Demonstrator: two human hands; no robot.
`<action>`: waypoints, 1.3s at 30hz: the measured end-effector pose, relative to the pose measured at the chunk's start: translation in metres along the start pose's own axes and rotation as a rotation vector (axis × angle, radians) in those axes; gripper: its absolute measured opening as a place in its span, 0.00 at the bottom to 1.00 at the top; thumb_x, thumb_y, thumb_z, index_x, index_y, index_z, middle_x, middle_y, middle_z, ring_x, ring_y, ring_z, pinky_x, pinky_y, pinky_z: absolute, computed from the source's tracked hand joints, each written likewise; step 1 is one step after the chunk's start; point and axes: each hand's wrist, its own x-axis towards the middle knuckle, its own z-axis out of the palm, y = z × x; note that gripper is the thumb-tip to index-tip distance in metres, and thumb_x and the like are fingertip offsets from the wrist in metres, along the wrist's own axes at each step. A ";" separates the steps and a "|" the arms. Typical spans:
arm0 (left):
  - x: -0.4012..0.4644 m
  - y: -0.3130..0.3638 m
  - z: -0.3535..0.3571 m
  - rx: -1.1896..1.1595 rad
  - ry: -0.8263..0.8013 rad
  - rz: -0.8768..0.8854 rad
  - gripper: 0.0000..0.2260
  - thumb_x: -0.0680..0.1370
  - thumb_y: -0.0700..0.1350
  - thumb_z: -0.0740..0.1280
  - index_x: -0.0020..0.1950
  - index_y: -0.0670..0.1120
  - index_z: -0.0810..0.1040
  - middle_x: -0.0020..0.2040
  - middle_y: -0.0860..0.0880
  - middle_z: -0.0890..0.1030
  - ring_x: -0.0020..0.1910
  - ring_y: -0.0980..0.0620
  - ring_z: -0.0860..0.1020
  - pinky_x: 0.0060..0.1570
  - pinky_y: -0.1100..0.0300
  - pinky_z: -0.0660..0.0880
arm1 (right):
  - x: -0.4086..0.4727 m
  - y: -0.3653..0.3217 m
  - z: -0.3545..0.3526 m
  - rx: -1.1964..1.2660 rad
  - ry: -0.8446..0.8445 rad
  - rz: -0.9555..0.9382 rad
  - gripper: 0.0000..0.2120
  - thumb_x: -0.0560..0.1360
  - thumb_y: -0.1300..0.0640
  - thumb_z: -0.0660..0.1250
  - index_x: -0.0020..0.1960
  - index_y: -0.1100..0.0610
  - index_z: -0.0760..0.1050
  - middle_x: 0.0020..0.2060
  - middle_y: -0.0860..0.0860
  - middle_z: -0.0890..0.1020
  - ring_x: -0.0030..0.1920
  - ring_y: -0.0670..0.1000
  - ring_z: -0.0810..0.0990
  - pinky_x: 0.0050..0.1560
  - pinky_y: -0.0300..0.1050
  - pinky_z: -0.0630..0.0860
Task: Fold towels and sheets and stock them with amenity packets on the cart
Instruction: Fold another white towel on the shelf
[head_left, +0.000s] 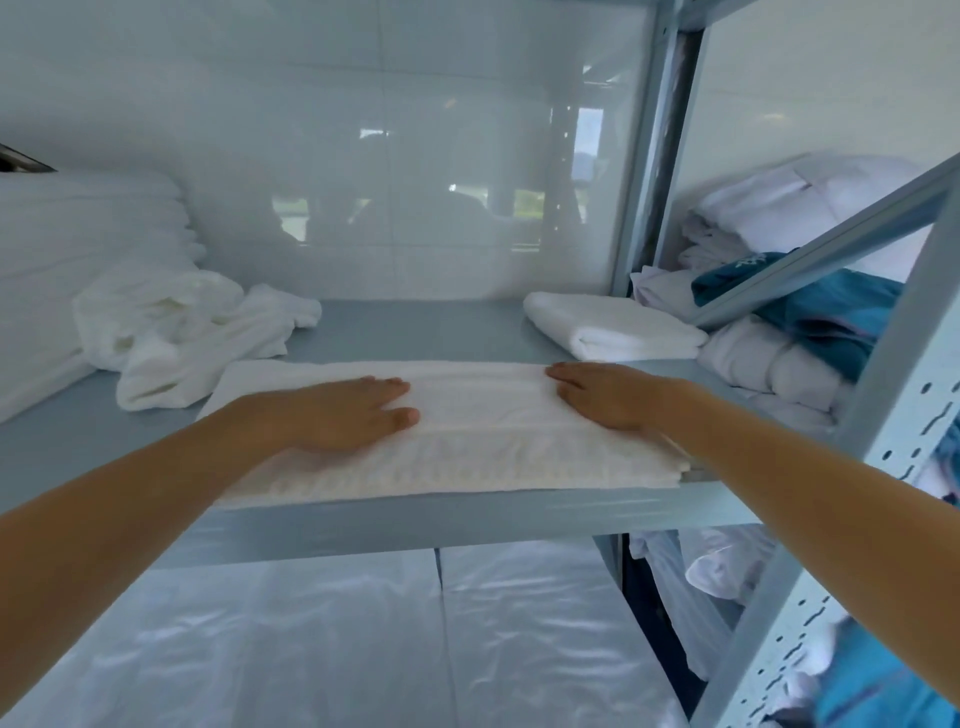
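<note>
A white towel (467, 441), folded into a long flat rectangle, lies along the front edge of a pale blue metal shelf (426, 332). My left hand (348, 413) rests palm down on its left half with fingers flat and together. My right hand (597, 395) presses flat on its right half. Neither hand grips the cloth. A neatly folded white towel (613, 325) sits at the back right of the shelf. A crumpled heap of white towels (182, 332) lies at the back left.
A tall stack of white linen (67, 280) fills the far left. Perforated shelf posts (883, 457) stand at the right, with white and teal bundles (810, 312) behind them. Plastic-wrapped white linen (363, 639) fills the shelf below. A glossy white wall backs the shelf.
</note>
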 end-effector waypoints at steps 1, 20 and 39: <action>0.009 0.010 -0.007 0.078 0.045 -0.016 0.33 0.81 0.70 0.50 0.81 0.54 0.63 0.81 0.53 0.62 0.79 0.49 0.61 0.79 0.51 0.55 | 0.002 -0.011 -0.006 -0.075 0.009 0.020 0.21 0.86 0.49 0.51 0.78 0.50 0.66 0.78 0.50 0.66 0.77 0.54 0.64 0.79 0.56 0.53; 0.020 0.042 0.013 0.142 0.221 0.007 0.27 0.84 0.61 0.49 0.81 0.50 0.61 0.79 0.49 0.66 0.76 0.48 0.67 0.74 0.45 0.63 | 0.008 -0.086 0.021 0.057 0.189 -0.245 0.20 0.81 0.52 0.56 0.73 0.51 0.68 0.68 0.49 0.71 0.68 0.53 0.69 0.68 0.54 0.68; -0.009 -0.066 0.004 0.015 0.048 -0.253 0.48 0.69 0.78 0.40 0.84 0.54 0.46 0.84 0.53 0.46 0.83 0.50 0.48 0.79 0.42 0.49 | 0.000 -0.007 0.008 0.091 -0.073 -0.023 0.39 0.80 0.29 0.46 0.84 0.49 0.45 0.83 0.45 0.47 0.82 0.46 0.44 0.81 0.49 0.43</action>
